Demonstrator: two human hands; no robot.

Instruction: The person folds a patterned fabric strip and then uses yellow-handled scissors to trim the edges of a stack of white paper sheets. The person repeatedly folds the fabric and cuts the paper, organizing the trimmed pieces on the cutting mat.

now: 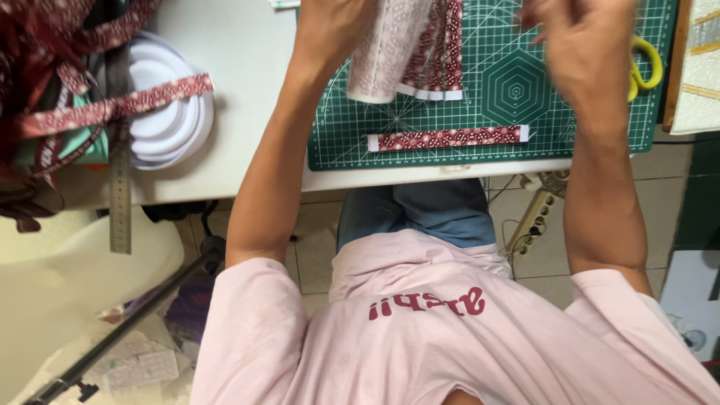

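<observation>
Green cutting mat (480, 142) with a printed grid and hexagon covers the far right part of the white worktop (247, 67); its near edge runs just inside the worktop's near edge, leaving only a thin white margin. Left hand (330, 22) sits at the top of view, clamped on a bundle of patterned fabric strips (409, 52), maroon and pale pink with white ends, which hang down over the mat's upper left. Right hand (581, 45) is raised over the mat's right side, blurred, fingers loosely spread, holding nothing I can make out; the two hands are well apart. One folded maroon strip (448, 138) with white ends lies flat and parallel to the mat's near edge, apart from the hanging bundle, with bare mat between them. Yellow-handled scissors (645, 69) lie at the mat's right edge, partly hidden behind the right hand. Stack of white round lids (169, 112) rests on the worktop's left, a long maroon strip (112, 109) draped across it, and a metal ruler (119, 180) overhangs the near edge beside it. Open white surface lies between the lids and the mat. More maroon fabric (45, 45) is heaped at far left. Below the worktop, a power strip (534, 219) lies on the tiled floor (311, 255).
</observation>
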